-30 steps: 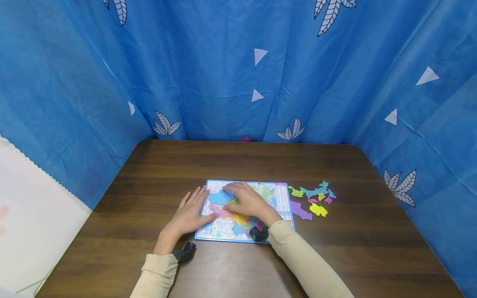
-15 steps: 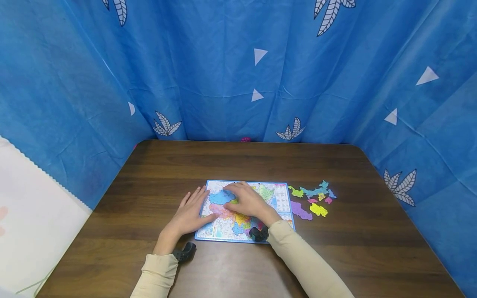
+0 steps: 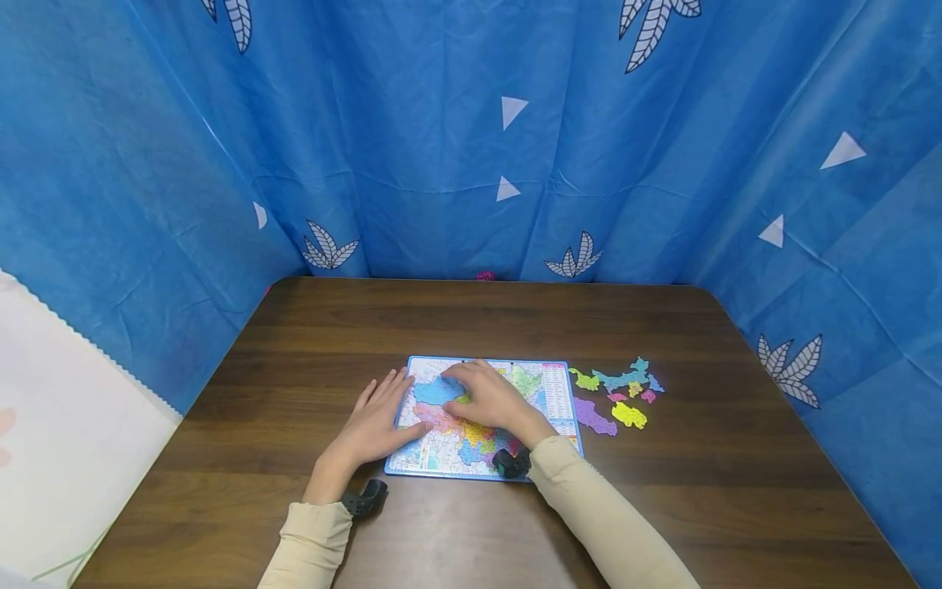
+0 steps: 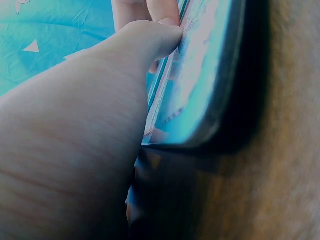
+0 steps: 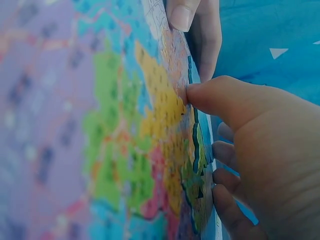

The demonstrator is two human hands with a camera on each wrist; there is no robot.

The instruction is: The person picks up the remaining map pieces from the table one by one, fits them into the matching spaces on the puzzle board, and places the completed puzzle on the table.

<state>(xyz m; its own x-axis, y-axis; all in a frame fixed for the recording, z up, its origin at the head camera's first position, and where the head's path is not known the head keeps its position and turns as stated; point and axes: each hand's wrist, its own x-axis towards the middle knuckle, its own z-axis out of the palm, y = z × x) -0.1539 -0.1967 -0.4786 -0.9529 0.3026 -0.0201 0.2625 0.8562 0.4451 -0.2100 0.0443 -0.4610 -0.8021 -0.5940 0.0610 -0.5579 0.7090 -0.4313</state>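
Observation:
A map puzzle board [image 3: 449,466] with a blue rim lies on the table. My left hand [image 3: 375,425] rests at its left edge, fingers extended and thumb on the map. Over the map's upper middle is my right hand [image 3: 489,397], thumb and fingers spread apart and bent down to the surface. Between them shows part of a blue puzzle piece [image 3: 432,391] at the upper left. In the right wrist view the thumb [image 5: 205,96] touches the map beside a yellow area [image 5: 162,102], near dark raised piece edges. My right hand hides part of the map.
Loose puzzle pieces lie right of the board: a purple one [image 3: 594,417], a bright yellow one [image 3: 629,415], a lime one [image 3: 586,380], a long teal one [image 3: 621,379] and several small ones. A blue curtain [image 3: 441,164] hangs behind the wooden table [image 3: 699,491].

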